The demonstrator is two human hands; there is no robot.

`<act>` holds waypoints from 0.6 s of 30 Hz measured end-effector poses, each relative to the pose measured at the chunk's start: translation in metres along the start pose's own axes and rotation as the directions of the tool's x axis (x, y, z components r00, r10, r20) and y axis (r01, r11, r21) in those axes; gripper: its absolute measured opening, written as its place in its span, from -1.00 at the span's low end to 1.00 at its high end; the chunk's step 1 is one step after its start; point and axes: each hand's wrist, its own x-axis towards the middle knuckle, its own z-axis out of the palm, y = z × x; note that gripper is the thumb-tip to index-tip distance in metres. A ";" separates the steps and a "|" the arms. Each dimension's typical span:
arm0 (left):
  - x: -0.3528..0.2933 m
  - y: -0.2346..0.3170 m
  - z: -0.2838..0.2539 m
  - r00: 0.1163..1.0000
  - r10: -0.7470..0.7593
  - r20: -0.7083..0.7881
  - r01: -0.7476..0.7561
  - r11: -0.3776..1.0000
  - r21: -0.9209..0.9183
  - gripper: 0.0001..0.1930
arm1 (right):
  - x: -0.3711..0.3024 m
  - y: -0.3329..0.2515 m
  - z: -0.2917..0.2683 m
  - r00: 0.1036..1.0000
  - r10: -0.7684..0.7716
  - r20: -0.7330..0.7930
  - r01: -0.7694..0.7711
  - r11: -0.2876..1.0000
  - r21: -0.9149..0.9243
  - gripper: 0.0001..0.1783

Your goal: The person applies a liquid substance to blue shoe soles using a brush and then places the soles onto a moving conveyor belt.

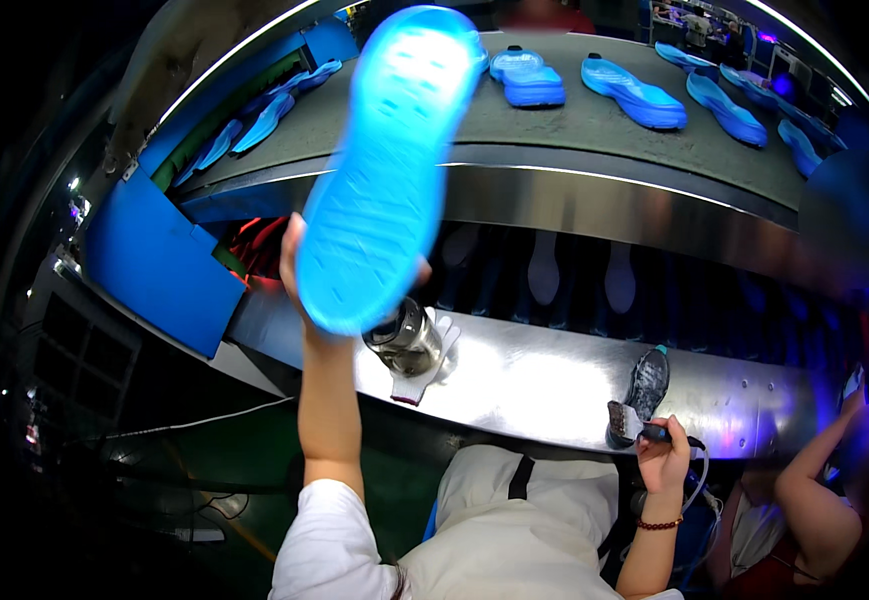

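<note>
A bright blue shoe sole (379, 200) is raised in front of me, its patterned face toward the camera. My left hand (295, 262) grips it at the lower end, fingers partly hidden behind it. Low at the right, my right hand (664, 462) is closed around the dark handle of a flat brush (624, 424); a thin pale cord hangs beside that hand. The bristles point left, near a dark, whitish-smeared shoe sole (650, 376) on the metal ledge (544, 370). Whether the brush touches that dark sole, I cannot tell.
Several blue soles (634, 92) lie on a conveyor belt (579, 125) beyond the ledge. A shiny jar-like container (406, 340) stands next to a white glove (412, 388). Pale soles (544, 268) sit on the dark shelf underneath. Another person's arm (812, 455) is at the right.
</note>
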 end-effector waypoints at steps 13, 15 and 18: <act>0.220 -0.009 -0.049 0.845 0.535 0.002 -0.029 0.042 0.999 -0.27 | 0.001 0.014 -0.016 0.985 0.090 -0.150 -0.078 0.993 0.084 -0.77; 0.231 -0.028 -0.073 0.875 0.481 0.065 0.057 -0.236 0.970 -0.21 | 0.002 0.014 -0.019 0.985 0.088 -0.145 -0.074 0.992 0.099 -0.76; 0.230 -0.032 -0.065 0.920 0.371 -0.125 0.321 -0.529 0.786 -0.28 | 0.003 0.014 -0.022 0.995 0.085 -0.043 -0.080 0.991 0.109 -0.77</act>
